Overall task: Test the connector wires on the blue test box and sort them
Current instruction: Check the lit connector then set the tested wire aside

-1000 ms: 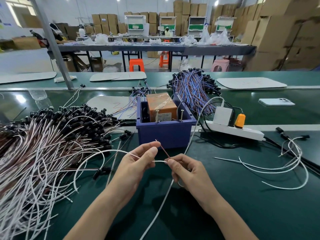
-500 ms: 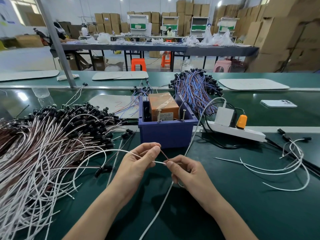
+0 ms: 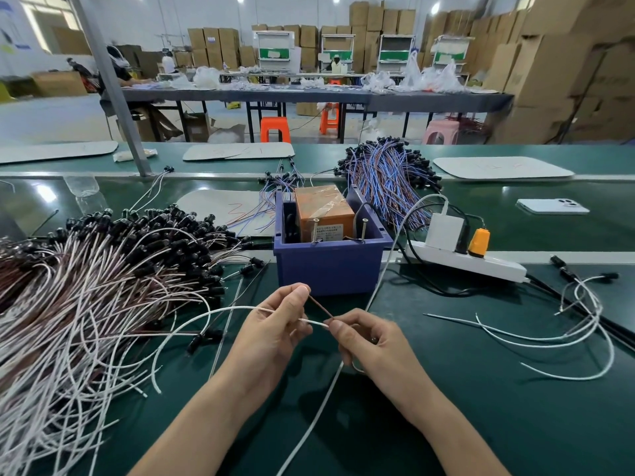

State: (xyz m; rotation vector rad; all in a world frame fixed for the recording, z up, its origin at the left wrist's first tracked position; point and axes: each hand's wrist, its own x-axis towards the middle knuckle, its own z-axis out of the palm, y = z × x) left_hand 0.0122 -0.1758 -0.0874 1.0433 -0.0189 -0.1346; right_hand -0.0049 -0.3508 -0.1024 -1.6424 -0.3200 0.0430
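Just in front of the blue test box, above the green mat, one connector wire is stretched between two hands. The left hand pinches its white lead between thumb and fingers, and a thin brown lead runs up to the forefinger tip. The right hand has thumb and forefinger clamped on the near ends of both leads. The wire loops away left to a black connector lying on the mat.

One orange unit sits inside the box, and two upright screws stand at the box's front rim. A long white cable passes beneath the hands towards the near edge.

One large heap of white-and-brown wires with black connectors fills the left side, its fringe close to the left wrist. Behind the box lie one bundle of blue-and-red wires and one smaller cluster. Just right of the box is one white power strip carrying a white charger and an orange plug. Loose white wires, perhaps four or five, as they overlap too much to count, curl at the right. One phone lies far right.

Bare mat lies between the hands and those loose wires, and along the near edge at the right.
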